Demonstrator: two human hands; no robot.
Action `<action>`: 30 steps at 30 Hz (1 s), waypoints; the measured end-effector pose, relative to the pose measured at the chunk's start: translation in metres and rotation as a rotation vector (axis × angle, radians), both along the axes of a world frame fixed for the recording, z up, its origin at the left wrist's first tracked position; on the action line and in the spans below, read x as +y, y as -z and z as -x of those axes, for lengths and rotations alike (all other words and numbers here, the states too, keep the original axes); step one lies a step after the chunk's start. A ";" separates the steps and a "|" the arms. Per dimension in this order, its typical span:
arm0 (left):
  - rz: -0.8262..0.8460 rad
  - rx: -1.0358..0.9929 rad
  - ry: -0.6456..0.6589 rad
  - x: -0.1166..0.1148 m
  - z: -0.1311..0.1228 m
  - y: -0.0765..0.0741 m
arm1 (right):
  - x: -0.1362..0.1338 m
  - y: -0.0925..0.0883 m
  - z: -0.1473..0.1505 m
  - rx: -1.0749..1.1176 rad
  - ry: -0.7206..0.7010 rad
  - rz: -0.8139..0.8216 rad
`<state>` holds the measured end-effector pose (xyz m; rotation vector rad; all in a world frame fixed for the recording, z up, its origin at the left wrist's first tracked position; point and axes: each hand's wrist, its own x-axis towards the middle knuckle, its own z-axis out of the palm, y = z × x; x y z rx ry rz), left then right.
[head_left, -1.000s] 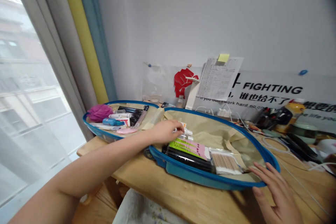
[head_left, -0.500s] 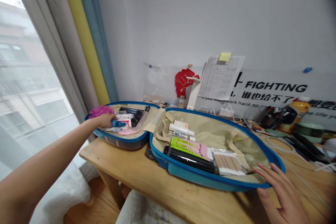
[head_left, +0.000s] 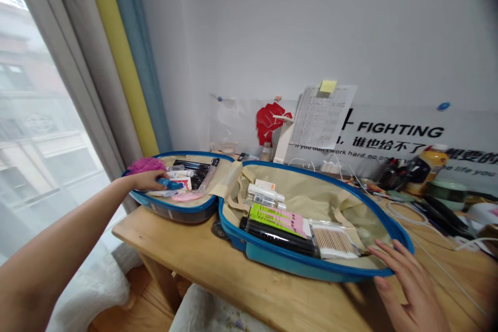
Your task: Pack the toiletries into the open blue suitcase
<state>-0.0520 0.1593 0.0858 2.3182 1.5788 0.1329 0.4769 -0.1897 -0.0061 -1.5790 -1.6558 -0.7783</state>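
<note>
An open blue suitcase (head_left: 311, 265) lies on a wooden table. In its left half my left hand (head_left: 150, 180) has its fingers around a small blue item (head_left: 171, 184), beside a pink-purple mesh puff (head_left: 147, 165). White tubes, a black pouch (head_left: 200, 171) and a flat pink item (head_left: 187, 196) lie near it. My right hand (head_left: 408, 280) rests with spread fingers on the right half's rim. That half holds white tubes (head_left: 266, 193), a green and pink packet (head_left: 278, 219), a black cylinder (head_left: 278, 237) and a pack of cotton swabs (head_left: 335, 241).
The wooden table (head_left: 194, 249) ends at a front edge above a white cloth. Behind the suitcase stand a small bottle (head_left: 266, 151) and a white lamp stand (head_left: 283, 140). Cables, pens, a yellow bottle (head_left: 426, 170) and a green-lidded jar (head_left: 447, 193) crowd the right. Curtains hang left.
The view has shifted slightly, so the suitcase appears a little further left. My left hand stays at the blue item, its wrist slightly shifted. My right hand remains on the rim.
</note>
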 end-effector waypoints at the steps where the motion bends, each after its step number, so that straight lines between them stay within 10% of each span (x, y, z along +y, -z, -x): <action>1: -0.008 -0.016 -0.002 -0.001 0.000 -0.002 | 0.000 0.000 0.000 0.005 -0.002 -0.003; 7: -0.099 -0.192 0.053 -0.020 -0.048 -0.041 | 0.000 -0.001 0.003 0.026 -0.008 -0.006; 13: -0.108 -0.120 0.435 -0.063 -0.193 -0.069 | -0.002 -0.001 0.003 0.060 -0.005 0.006; 21: 0.034 0.171 0.664 -0.108 -0.367 -0.027 | -0.002 -0.001 0.005 0.068 -0.004 0.002; 30: 0.083 0.225 0.638 -0.121 -0.432 0.006 | -0.007 -0.003 0.006 0.076 -0.008 0.041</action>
